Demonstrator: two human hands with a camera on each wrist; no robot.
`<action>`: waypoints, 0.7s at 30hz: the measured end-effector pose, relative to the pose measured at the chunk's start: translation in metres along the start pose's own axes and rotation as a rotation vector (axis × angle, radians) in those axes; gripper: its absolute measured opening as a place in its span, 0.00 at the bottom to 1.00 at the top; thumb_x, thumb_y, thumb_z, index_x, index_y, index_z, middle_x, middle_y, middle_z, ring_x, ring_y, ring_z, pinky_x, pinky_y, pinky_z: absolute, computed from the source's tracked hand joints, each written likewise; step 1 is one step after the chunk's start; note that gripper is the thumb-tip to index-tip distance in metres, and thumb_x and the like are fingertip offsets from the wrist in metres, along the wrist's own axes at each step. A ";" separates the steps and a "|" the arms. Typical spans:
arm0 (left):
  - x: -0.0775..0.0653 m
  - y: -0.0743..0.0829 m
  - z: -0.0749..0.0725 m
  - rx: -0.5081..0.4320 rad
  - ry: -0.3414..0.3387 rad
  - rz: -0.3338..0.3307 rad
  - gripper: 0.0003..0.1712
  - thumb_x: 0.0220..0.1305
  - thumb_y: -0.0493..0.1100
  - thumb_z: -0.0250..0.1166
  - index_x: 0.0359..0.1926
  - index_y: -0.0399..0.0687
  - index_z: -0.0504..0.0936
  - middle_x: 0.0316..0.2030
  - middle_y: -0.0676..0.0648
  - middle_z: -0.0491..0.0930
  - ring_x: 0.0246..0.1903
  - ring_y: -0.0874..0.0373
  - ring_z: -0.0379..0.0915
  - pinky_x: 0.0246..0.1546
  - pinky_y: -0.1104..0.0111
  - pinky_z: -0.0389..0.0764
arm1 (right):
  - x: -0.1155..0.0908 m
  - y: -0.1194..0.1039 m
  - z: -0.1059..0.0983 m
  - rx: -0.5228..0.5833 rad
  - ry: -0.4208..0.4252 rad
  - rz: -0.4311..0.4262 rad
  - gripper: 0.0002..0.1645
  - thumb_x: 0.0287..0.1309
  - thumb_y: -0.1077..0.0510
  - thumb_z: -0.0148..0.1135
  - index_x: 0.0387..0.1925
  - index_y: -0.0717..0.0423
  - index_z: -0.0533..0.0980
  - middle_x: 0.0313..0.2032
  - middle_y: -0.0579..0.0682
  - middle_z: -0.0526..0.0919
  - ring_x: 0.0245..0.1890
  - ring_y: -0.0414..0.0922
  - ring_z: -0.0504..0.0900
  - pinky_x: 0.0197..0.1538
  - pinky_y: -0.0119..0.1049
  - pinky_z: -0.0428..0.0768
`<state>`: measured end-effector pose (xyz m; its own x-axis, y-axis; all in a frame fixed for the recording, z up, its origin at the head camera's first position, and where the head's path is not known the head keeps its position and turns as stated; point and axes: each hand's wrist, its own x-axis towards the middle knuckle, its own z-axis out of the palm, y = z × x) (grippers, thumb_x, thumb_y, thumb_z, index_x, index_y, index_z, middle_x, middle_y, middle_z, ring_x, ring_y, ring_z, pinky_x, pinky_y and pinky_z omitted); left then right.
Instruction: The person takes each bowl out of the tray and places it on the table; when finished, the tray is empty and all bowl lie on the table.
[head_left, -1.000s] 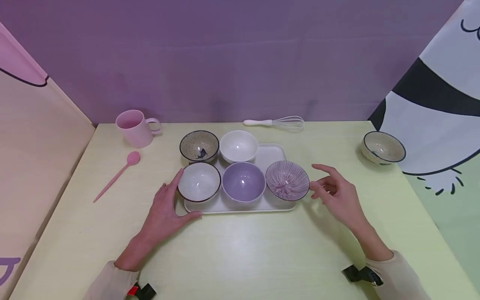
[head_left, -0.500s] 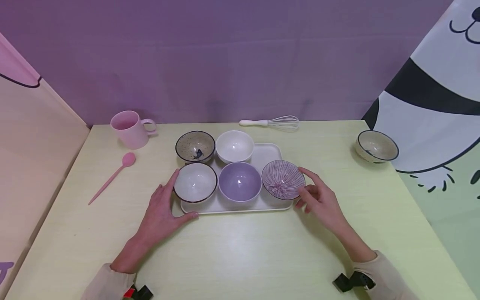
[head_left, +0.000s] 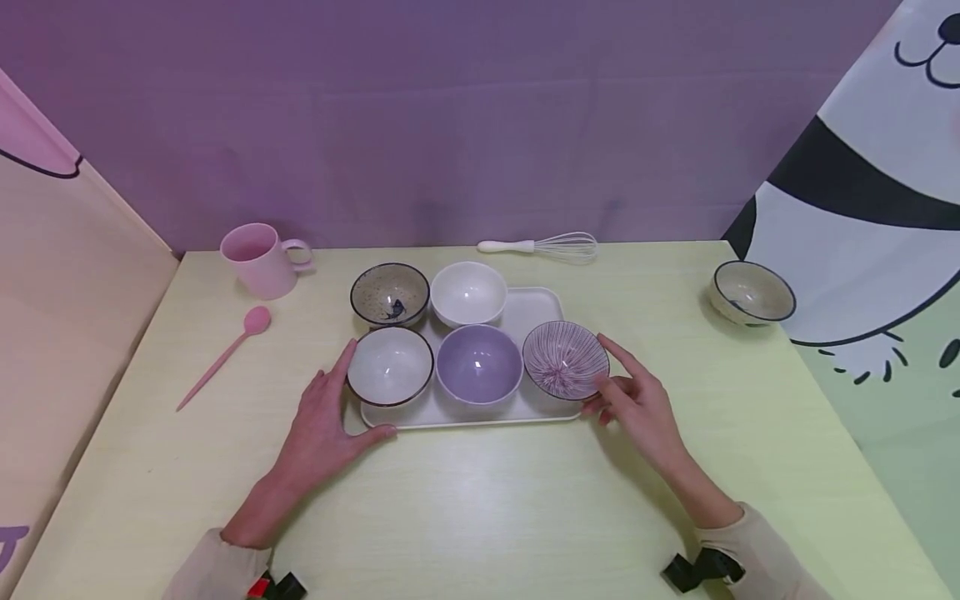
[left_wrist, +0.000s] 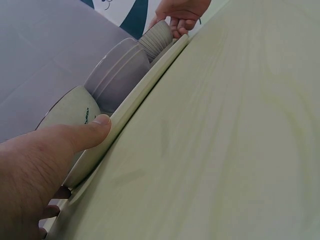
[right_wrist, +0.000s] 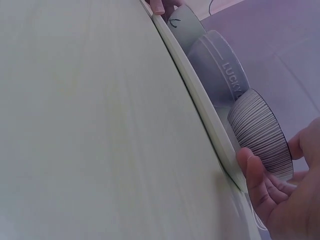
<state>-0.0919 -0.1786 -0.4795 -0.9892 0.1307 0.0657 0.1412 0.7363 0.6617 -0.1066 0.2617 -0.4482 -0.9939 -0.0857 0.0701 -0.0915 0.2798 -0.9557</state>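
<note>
A white tray (head_left: 536, 308) carries several bowls. My left hand (head_left: 322, 417) grips the tray's left front corner, its thumb over the front rim and the index finger along a dark-rimmed white bowl (head_left: 391, 365). At the tray's right end, my right hand (head_left: 637, 404) holds a purple-striped bowl (head_left: 566, 360) by its side, index finger and thumb at the rim. In the right wrist view, other fingertips (right_wrist: 246, 156) sit low by the striped bowl and tray edge. Between these bowls stands a lilac bowl (head_left: 480, 364). Behind are a white bowl (head_left: 469, 293) and a speckled bowl (head_left: 390, 295).
A pink mug (head_left: 264, 262) and pink spoon (head_left: 232, 354) are on the left of the table (head_left: 480, 508). A white whisk (head_left: 540, 246) lies by the back wall. Another dark-rimmed bowl (head_left: 752, 293) stands near the right edge.
My right hand has moved left, from beside the striped bowl to close around its right side. The left hand stays at the tray corner. The view has shifted slightly.
</note>
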 end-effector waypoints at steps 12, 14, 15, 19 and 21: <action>0.000 -0.002 0.001 -0.001 0.000 0.017 0.76 0.58 0.61 0.86 0.92 0.60 0.43 0.84 0.32 0.61 0.83 0.22 0.48 0.82 0.29 0.55 | -0.001 -0.001 0.006 0.074 0.072 0.025 0.36 0.76 0.74 0.52 0.82 0.63 0.68 0.26 0.60 0.89 0.23 0.44 0.90 0.30 0.35 0.91; 0.000 -0.002 0.001 -0.001 0.001 0.021 0.76 0.58 0.61 0.86 0.92 0.60 0.43 0.84 0.32 0.61 0.82 0.22 0.48 0.82 0.29 0.55 | -0.001 -0.002 0.006 0.079 0.081 0.032 0.36 0.76 0.75 0.53 0.82 0.63 0.68 0.25 0.59 0.89 0.23 0.44 0.90 0.30 0.35 0.91; 0.000 -0.002 0.001 -0.001 0.001 0.023 0.76 0.58 0.61 0.86 0.92 0.59 0.43 0.84 0.32 0.61 0.82 0.22 0.48 0.82 0.29 0.55 | -0.001 -0.003 0.006 0.077 0.086 0.035 0.36 0.76 0.75 0.53 0.82 0.63 0.69 0.25 0.58 0.89 0.23 0.44 0.90 0.30 0.35 0.92; 0.000 -0.002 0.001 0.000 0.002 0.020 0.75 0.58 0.60 0.86 0.92 0.59 0.43 0.85 0.34 0.60 0.82 0.21 0.48 0.81 0.28 0.55 | 0.000 -0.006 0.006 0.063 0.101 0.042 0.36 0.75 0.74 0.54 0.81 0.61 0.70 0.26 0.57 0.90 0.23 0.44 0.90 0.30 0.36 0.92; 0.000 -0.002 0.001 -0.002 0.001 0.016 0.75 0.58 0.59 0.86 0.92 0.59 0.43 0.85 0.35 0.59 0.82 0.21 0.48 0.82 0.28 0.55 | 0.001 -0.008 0.004 0.055 0.111 0.043 0.36 0.75 0.74 0.54 0.81 0.60 0.71 0.26 0.56 0.90 0.23 0.44 0.90 0.30 0.37 0.92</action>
<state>-0.0921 -0.1791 -0.4816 -0.9869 0.1418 0.0767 0.1568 0.7331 0.6618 -0.1066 0.2552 -0.4418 -0.9978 0.0326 0.0573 -0.0484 0.2282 -0.9724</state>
